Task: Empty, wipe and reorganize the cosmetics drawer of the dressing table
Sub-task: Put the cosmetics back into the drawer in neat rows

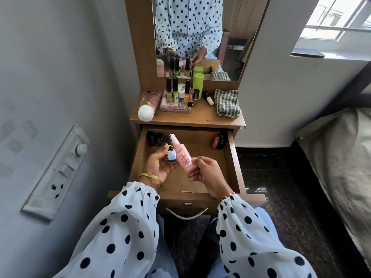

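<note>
**Two bottles in hand, drawer almost emptied**

Both hands hold something over the open drawer. With my left hand I grip a small dark bottle, fingers curled round its lower part. My right hand pinches the base of a pink bottle, which leans up and to the left until its side touches the dark bottle.

Beyond the grip, on the table top, many things already stand: nail polish bottles, a green cylinder, a flat palette, a lying tube with a white cap and a checked cloth. So I judge the emptying is mostly done. Behind my left hand, in the far left corner of the drawer, some dark small items remain, and to the far right of the grip two more. Below my hands, near the front wall, lies one thin pale object. Wiping and putting back are not begun, as I judge it.

What the corner items are, I cannot make out; they are small and in shadow. My hands hide part of the drawer floor. Of the dark bottle's label I can read only a few letters.
</note>
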`<state>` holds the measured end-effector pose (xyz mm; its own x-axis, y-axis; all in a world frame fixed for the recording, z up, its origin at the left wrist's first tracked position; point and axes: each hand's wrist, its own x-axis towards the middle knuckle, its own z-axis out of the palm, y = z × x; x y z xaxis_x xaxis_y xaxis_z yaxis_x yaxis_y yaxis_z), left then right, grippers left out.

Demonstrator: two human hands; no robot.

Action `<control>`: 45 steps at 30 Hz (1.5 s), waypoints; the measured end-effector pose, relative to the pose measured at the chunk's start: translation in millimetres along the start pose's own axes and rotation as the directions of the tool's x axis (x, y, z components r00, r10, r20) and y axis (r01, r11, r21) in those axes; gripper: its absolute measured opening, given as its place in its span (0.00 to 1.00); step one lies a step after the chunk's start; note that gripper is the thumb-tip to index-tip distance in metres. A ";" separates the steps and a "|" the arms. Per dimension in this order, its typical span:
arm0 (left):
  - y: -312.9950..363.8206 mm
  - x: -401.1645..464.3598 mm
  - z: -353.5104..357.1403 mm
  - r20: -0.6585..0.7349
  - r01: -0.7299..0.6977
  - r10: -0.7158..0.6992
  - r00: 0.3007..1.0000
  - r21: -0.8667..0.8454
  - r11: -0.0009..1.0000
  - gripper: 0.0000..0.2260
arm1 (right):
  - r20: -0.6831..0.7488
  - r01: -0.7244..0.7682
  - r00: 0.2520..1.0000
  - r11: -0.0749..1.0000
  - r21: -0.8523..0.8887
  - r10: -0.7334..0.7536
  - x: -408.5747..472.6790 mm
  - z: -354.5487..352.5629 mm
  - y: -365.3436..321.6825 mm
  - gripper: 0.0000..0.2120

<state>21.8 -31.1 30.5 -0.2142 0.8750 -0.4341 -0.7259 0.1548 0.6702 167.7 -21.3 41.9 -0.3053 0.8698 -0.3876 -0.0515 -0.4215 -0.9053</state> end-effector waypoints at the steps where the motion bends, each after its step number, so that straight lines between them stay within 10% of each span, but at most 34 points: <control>1: -0.6 -1.0 0.6 0.001 -0.004 0.004 1.000 0.015 1.000 0.06 | 0.004 0.011 1.000 1.000 -0.009 -0.011 0.1 0.9 0.6 0.05; 21: -8.4 -1.5 -0.5 0.061 -0.058 0.050 0.997 0.134 0.989 0.08 | 0.027 0.070 0.998 0.957 -0.282 -0.065 8.3 -13.3 -0.3 0.06; 27: -8.5 8.1 -8.3 -0.047 -0.092 0.101 0.994 0.162 0.982 0.06 | 0.140 0.116 0.990 0.411 -0.904 0.028 27.5 -50.3 -12.2 0.15; 31: -12.1 12.1 -10.2 -0.072 -0.076 0.096 0.993 0.237 0.968 0.04 | 0.159 0.145 0.973 0.096 -0.985 0.164 32.3 -56.6 -7.1 0.15; 39: -14.5 11.9 -10.7 -0.066 -0.029 0.054 0.996 0.335 0.942 0.10 | 0.167 0.165 0.949 0.030 -0.986 0.268 27.2 -49.0 -2.0 0.15; 45: -16.4 8.6 -8.8 0.016 -0.014 0.009 1.000 0.377 0.926 0.05 | 0.204 0.193 0.977 0.149 -0.970 0.064 27.8 -42.7 -12.1 0.15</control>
<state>26.1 -30.2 10.5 -0.2101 0.8837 -0.4182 -0.4224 0.3037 0.8540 200.5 18.9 34.7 -0.4954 0.7702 -0.4016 0.8557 0.3532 -0.3782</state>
